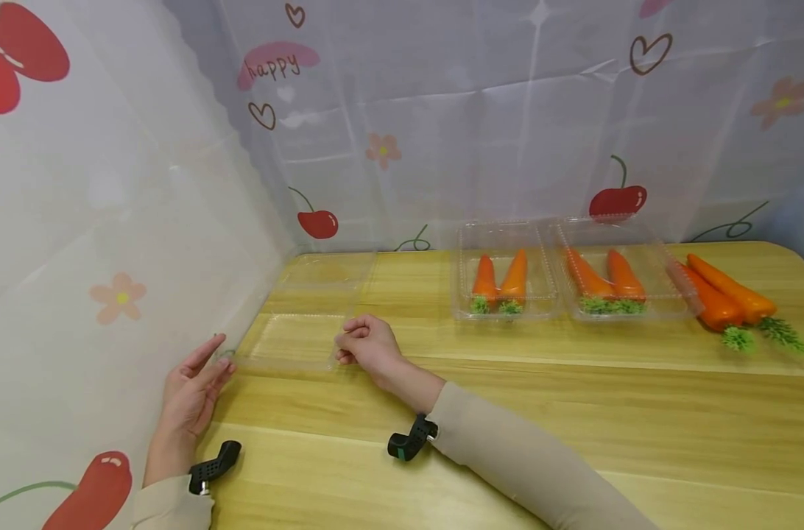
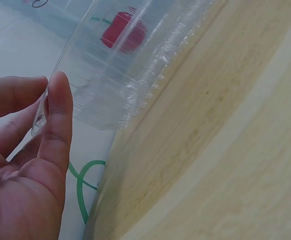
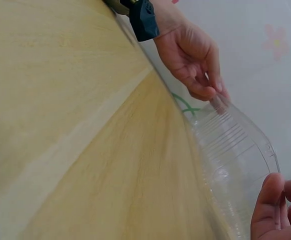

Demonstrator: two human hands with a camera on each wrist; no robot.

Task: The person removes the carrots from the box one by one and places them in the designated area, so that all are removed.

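A clear plastic clamshell box (image 1: 302, 338) stands at the left end of the table, its lid (image 1: 325, 271) raised at the back. Nothing shows inside it. My left hand (image 1: 191, 390) pinches the front left corner of its rim between thumb and fingers, as the left wrist view shows up close on the rim (image 2: 39, 117). At the front right corner, my right hand (image 1: 374, 347) pinches the same rim; the right wrist view has that thumb (image 3: 269, 197) against the plastic.
Two more clear boxes stand at the back right with lids up, the nearer-left box (image 1: 464, 294) and the other box (image 1: 660, 302), each holding two toy carrots (image 1: 484, 276). Two loose carrots (image 1: 730, 283) lie beside them. A patterned sheet (image 1: 442, 147) hangs behind and along the left.
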